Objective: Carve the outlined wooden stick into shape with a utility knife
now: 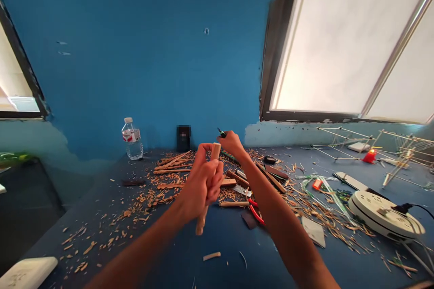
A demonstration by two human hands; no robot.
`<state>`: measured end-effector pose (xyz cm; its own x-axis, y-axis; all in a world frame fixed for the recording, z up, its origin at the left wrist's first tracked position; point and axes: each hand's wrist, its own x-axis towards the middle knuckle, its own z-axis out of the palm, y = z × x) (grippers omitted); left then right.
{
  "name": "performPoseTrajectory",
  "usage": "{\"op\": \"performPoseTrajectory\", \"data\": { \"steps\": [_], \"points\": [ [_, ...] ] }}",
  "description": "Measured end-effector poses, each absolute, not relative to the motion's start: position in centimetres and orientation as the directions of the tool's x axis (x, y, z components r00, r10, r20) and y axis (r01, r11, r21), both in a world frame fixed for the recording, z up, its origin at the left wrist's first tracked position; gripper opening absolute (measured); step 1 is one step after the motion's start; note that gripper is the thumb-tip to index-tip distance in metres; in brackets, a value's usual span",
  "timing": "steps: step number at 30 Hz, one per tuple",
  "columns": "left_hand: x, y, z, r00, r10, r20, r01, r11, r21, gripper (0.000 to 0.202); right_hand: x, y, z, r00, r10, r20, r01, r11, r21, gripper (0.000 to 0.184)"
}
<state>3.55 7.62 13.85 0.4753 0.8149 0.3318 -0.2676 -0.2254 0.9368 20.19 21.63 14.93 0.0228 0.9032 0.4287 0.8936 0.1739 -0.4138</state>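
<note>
My left hand (202, 178) is wrapped round a wooden stick (216, 151), whose top end shows above the fist and whose lower end pokes out below it. The stick stands nearly upright, slightly tilted. Just behind it and to the right, my right hand (233, 143) is closed on a small black-and-green tool (221, 133); its kind is too small to tell. Beneath the hands lie wood pieces, among them a flat wooden piece (228, 182), a short stick (234, 204) and red-handled pliers (255, 211), partly hidden by my right forearm.
Wood shavings (135, 203) cover much of the dark table. A water bottle (133, 140) and a black object (183, 139) stand by the blue wall. To the right are a round power strip (384, 216), a phone (351, 181), a red object (370, 156) and a thin stick frame (400, 153).
</note>
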Motion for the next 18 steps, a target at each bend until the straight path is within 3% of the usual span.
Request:
{"op": "performPoseTrajectory", "data": {
  "steps": [4, 9, 13, 18],
  "points": [
    [1.2, 6.3, 16.0, 0.58, 0.734, 0.354, -0.38, -0.14, 0.914, 0.018, 21.9, 19.3, 14.3, -0.034, 0.92, 0.391, 0.766, 0.276, -0.581, 0.031],
    [0.1, 5.5, 16.6, 0.595, 0.718, 0.361, -0.451, -0.073, 0.889, 0.02, 22.3, 13.0, 15.7, -0.15, 0.838, 0.524, 0.567, 0.507, -0.649, 0.037],
    [-0.1, 5.2, 16.5, 0.594, 0.725, 0.349, -0.479, -0.03, 0.878, 0.024, 21.8, 7.8, 17.0, -0.142, 0.76, 0.635, 0.507, 0.607, -0.612, 0.037],
    [-0.2, 4.9, 17.0, 0.566, 0.752, 0.337, -0.496, -0.015, 0.868, 0.02, 21.1, 4.7, 17.4, -0.153, 0.598, 0.787, 0.634, 0.67, -0.386, 0.027]
  ]
}}
